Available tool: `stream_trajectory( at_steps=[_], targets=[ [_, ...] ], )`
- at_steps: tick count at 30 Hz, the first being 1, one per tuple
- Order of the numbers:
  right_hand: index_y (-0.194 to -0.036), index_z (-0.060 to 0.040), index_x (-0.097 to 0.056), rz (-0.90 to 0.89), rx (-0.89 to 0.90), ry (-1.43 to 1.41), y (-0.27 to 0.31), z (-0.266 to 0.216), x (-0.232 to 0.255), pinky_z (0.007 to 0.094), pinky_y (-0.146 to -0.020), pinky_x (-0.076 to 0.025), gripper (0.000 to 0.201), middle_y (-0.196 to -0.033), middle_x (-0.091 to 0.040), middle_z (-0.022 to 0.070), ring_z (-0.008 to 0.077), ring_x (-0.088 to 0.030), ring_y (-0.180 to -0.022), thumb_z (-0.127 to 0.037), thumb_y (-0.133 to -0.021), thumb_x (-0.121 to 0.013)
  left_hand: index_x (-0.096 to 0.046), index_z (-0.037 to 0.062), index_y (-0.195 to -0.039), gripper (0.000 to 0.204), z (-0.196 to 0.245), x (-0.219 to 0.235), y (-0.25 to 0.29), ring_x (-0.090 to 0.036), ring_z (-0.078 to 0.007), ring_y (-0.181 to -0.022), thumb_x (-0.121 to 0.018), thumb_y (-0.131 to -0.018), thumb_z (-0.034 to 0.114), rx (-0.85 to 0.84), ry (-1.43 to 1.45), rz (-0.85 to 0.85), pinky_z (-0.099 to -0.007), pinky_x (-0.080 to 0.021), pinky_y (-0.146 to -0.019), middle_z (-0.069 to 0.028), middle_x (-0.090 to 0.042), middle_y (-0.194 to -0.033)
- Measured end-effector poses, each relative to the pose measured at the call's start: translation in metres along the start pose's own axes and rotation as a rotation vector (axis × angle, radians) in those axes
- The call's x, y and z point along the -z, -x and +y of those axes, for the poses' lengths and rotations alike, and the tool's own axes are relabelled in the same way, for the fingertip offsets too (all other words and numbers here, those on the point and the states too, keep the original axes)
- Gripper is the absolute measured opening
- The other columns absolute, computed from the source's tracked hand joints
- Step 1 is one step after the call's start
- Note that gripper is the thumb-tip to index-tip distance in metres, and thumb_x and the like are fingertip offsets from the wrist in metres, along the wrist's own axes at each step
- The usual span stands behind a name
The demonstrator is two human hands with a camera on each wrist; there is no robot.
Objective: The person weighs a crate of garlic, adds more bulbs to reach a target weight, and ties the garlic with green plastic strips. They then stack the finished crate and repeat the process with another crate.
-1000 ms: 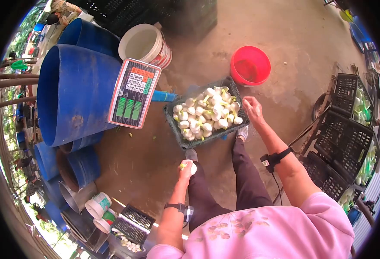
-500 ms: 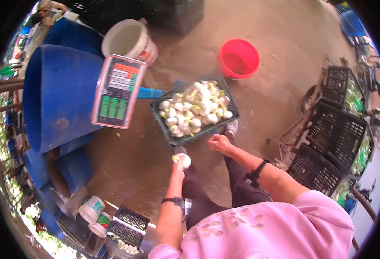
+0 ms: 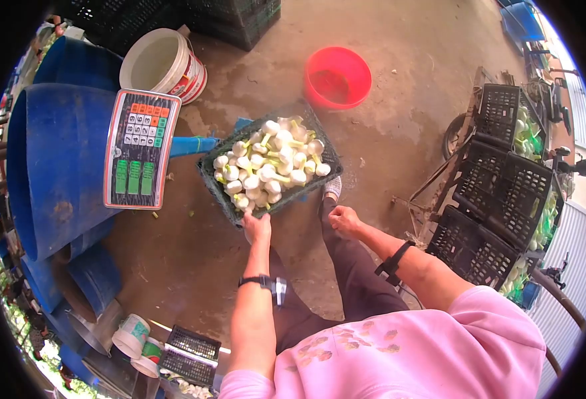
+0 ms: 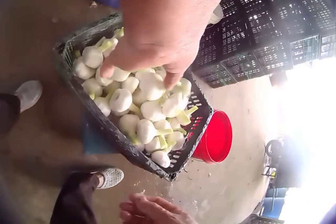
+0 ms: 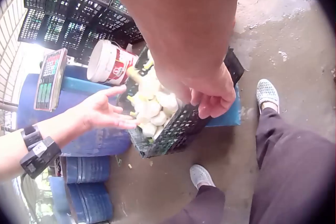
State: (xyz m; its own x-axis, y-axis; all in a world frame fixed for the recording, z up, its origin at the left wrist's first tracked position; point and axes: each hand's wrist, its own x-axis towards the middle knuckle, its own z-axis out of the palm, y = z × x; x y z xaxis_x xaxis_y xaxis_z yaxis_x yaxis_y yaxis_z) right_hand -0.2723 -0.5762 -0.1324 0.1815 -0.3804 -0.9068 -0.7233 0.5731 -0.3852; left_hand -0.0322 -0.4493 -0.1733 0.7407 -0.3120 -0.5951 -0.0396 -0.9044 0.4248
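White garlic bulbs point(image 3: 273, 159) with short pale-green stalks are heaped in a dark plastic crate point(image 3: 323, 136), which sits slightly turned in front of the person. My left hand point(image 3: 257, 228) reaches over the crate's near left corner. In the left wrist view, its thumb and fingers are spread over the bulbs; the right wrist view shows this left hand point(image 5: 102, 112) with extended fingers and nothing gripped. My right hand point(image 3: 346, 221) hangs just off the crate's near right side, above the thigh. Its fingers point(image 5: 212, 106) are loosely curled, holding nothing.
A scale display point(image 3: 142, 149) on a blue post stands left of the crate, before large blue barrels point(image 3: 66, 159). Behind are a white bucket point(image 3: 156, 66) and a red tub point(image 3: 338, 76). Black crates point(image 3: 502, 189) with bagged produce stand on the right.
My left hand has moved forward from near the knee to the crate and let go of the garlic bulb it carried. The right hand has drawn back from the crate's right edge. The view has turned.
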Motion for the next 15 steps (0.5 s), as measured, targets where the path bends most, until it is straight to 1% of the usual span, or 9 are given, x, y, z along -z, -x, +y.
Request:
stream_trajectory(
  at_steps=[2, 5, 8, 9, 11, 12, 13, 14, 15],
  targets=[
    [-0.081, -0.0017, -0.059, 0.019, 0.012, 0.024, -0.003, -0.007, 0.006, 0.0251, -0.053, -0.044, 0.008, -0.068, -0.057, 0.0009, 0.0099, -0.053, -0.060, -0.010, -0.079, -0.057, -0.053, 0.0054, -0.107, 0.046, -0.029, 0.013, 0.021, -0.046, -0.0336, -0.111, -0.070, -0.069, 0.024, -0.006, -0.147, -0.061, -0.0423, -0.040, -0.094, -0.0186, -0.051, -0.111],
    [-0.079, -0.0056, -0.062, -0.076, -0.009, 0.100, -0.032, -0.005, 0.003, 0.0302, -0.056, -0.048, 0.011, -0.065, -0.060, 0.0038, 0.0145, -0.058, -0.058, -0.015, -0.078, -0.056, -0.057, 0.0117, -0.106, 0.039, -0.065, 0.037, 0.064, -0.050, -0.0334, -0.108, -0.065, -0.071, 0.026, 0.092, -0.354, -0.145, -0.0448, -0.043, -0.090, -0.0139, -0.049, -0.115],
    [-0.079, -0.0054, -0.061, -0.043, 0.240, 0.186, -0.050, -0.031, -0.023, 0.0314, -0.058, -0.048, 0.012, -0.068, -0.062, 0.0061, 0.0166, -0.060, -0.062, -0.016, -0.079, -0.056, -0.057, 0.0118, -0.110, 0.042, -0.098, 0.054, 0.107, -0.047, -0.0338, -0.112, -0.066, -0.072, 0.029, 0.157, -0.556, -0.178, -0.0482, -0.039, -0.093, -0.0125, -0.048, -0.119],
    [-0.083, -0.0055, -0.061, 0.024, 0.514, 0.256, -0.053, -0.038, -0.036, 0.0363, -0.061, -0.049, 0.012, -0.072, -0.064, 0.0109, 0.0255, -0.062, -0.067, -0.017, -0.080, -0.057, -0.055, 0.0123, -0.113, 0.045, -0.102, 0.061, 0.123, -0.045, -0.0333, -0.115, -0.065, -0.074, 0.032, 0.132, -0.612, -0.177, -0.0498, -0.036, -0.095, -0.0128, -0.048, -0.118],
    [-0.087, -0.0062, -0.060, 0.034, 0.665, 0.348, -0.058, -0.069, -0.066, 0.0396, -0.065, -0.049, 0.012, -0.075, -0.064, 0.0136, 0.0313, -0.062, -0.072, -0.016, -0.080, -0.056, -0.052, 0.0099, -0.117, 0.051, -0.114, 0.069, 0.147, -0.043, -0.0340, -0.117, -0.062, -0.077, 0.040, 0.123, -0.653, -0.179, -0.0547, -0.031, -0.097, -0.0136, -0.046, -0.122],
    [-0.089, -0.0065, -0.060, 0.039, 0.747, 0.390, -0.058, -0.091, -0.084, 0.0412, -0.066, -0.049, 0.013, -0.077, -0.064, 0.0150, 0.0343, -0.062, -0.074, -0.015, -0.080, -0.056, -0.049, 0.0089, -0.119, 0.054, -0.119, 0.068, 0.156, -0.041, -0.0334, -0.119, -0.064, -0.078, 0.041, 0.158, -0.639, -0.182, -0.0627, -0.025, -0.099, -0.0137, -0.045, -0.124],
    [-0.093, -0.0076, -0.058, -0.021, 0.647, 0.577, -0.059, -0.118, -0.101, 0.0449, -0.072, -0.047, 0.014, -0.082, -0.062, 0.0172, 0.0384, -0.059, -0.084, -0.012, -0.081, -0.054, -0.048, 0.0087, -0.121, 0.058, -0.130, 0.064, 0.165, -0.039, -0.0346, -0.121, -0.062, -0.078, 0.044, 0.161, -0.620, -0.170, -0.0643, -0.024, -0.099, -0.0149, -0.044, -0.125],
    [-0.092, -0.0078, -0.057, -0.040, 0.903, 0.493, -0.073, -0.120, -0.117, 0.0447, -0.074, -0.047, 0.013, -0.087, -0.062, 0.0168, 0.0360, -0.058, -0.090, -0.012, -0.081, -0.054, -0.046, 0.0084, -0.124, 0.060, -0.135, 0.063, 0.171, -0.038, -0.0354, -0.121, -0.062, -0.078, 0.045, 0.197, -0.569, -0.176, -0.0652, -0.023, -0.099, -0.0161, -0.043, -0.126],
    [-0.094, -0.0076, -0.056, -0.050, 0.873, 0.583, -0.071, -0.135, -0.130, 0.0445, -0.074, -0.047, 0.015, -0.091, -0.059, 0.0171, 0.0357, -0.058, -0.090, -0.012, -0.079, -0.056, -0.045, 0.0082, -0.124, 0.061, -0.140, 0.059, 0.176, -0.038, -0.0358, -0.122, -0.061, -0.078, 0.046, 0.221, -0.543, -0.172, -0.0656, -0.022, -0.100, -0.0164, -0.043, -0.127]
  ],
)
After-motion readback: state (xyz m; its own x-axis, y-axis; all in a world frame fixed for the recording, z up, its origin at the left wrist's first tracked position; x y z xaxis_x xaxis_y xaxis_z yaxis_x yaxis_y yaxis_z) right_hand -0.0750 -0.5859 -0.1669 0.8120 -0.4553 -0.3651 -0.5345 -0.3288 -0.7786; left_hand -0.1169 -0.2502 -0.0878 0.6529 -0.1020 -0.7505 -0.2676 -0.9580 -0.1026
